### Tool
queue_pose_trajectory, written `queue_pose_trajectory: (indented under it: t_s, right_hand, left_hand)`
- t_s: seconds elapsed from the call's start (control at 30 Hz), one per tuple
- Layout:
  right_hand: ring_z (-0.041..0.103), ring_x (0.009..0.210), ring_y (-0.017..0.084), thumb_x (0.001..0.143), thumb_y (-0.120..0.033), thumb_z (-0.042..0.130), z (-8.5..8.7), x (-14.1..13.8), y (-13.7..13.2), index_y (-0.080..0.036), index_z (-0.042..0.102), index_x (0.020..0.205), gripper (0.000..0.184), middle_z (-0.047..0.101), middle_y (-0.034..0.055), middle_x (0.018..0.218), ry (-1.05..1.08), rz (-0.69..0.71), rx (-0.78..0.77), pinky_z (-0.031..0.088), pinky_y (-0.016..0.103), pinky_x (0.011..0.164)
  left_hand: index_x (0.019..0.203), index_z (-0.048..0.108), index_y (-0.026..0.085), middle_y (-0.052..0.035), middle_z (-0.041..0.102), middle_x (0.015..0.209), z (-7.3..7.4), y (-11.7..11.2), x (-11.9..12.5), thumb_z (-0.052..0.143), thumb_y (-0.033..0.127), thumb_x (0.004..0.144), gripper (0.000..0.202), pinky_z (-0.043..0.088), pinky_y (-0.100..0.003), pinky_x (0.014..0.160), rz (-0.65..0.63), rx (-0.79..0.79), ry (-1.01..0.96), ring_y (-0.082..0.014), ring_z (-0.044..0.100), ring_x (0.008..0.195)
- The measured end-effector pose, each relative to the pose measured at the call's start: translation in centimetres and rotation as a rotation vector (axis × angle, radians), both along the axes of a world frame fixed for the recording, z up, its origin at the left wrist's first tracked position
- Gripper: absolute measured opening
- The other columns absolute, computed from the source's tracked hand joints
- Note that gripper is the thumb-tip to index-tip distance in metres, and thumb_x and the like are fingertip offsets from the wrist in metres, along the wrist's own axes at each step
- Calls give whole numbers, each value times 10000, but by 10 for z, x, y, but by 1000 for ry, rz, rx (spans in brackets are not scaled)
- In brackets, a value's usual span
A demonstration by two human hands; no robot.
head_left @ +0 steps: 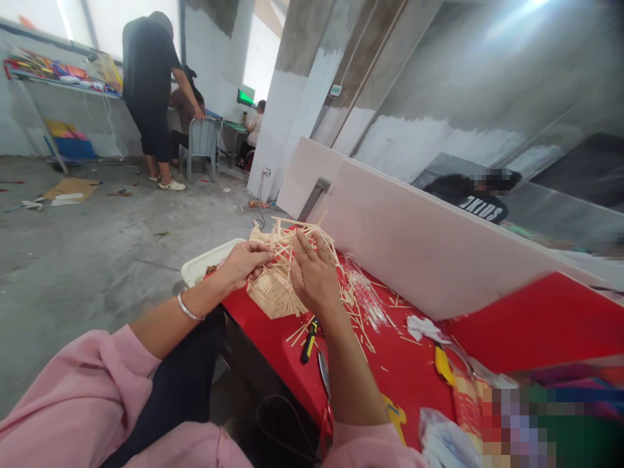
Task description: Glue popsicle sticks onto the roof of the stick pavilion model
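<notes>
A pale lattice built from thin wooden sticks (285,227) stands at the far end of the red table, on a base of closely laid sticks (275,296). At its left side my left hand (251,260) is closed, thumb and fingers pinched at a stick of the lattice. My right hand (314,270) lies against the right side of the structure, its fingers stretched out and pointing away from me. The palm side is turned from view, and part of the lattice is hidden behind this hand.
Loose sticks, a black and yellow utility knife (309,341) and clear plastic wrapping (365,292) lie on the red table (409,370). A white tray (190,266) is at the left. Beyond a white partition (390,227) sits a person. Another person (151,84) stands by a grey chair (202,140).
</notes>
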State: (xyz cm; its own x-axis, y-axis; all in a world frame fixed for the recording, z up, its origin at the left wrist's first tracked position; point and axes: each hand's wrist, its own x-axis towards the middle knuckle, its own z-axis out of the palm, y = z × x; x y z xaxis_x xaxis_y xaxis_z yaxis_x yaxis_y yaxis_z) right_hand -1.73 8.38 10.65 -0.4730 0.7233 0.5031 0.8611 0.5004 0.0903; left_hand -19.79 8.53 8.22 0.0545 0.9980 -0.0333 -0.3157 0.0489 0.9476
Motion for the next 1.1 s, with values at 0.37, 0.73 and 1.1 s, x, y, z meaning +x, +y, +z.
queue_pose_trajectory:
  t_s: [0.37,0.73,1.1]
  right_hand:
    - [215,1451,310,951,-276,364,-1,-7,0,-120,441,1455,533,396,12,1548,-42,-24,64,259,492,1185]
    - [243,1421,351,956,-342,358,3,-14,-2,-139,396,1485,568,351,1,1571,-91,-102,25,298,523,1134]
    - [264,1410,362,936,-324,382,5,-19,-4,-166,425,1465,554,393,10,1549,-62,-112,27,321,546,1106]
  left_hand:
    - [699,670,140,21,598,547,4,-1,-11,680,221,756,99,323,-211,436,133,157,353,-62,448,421]
    - [903,771,189,-13,754,781,-5,3,-22,623,202,792,185,448,-234,641,318,478,831,-132,622,660]
    - [855,760,204,-5,730,754,0,1,-24,542,182,846,220,380,-242,618,251,510,932,-141,601,675]
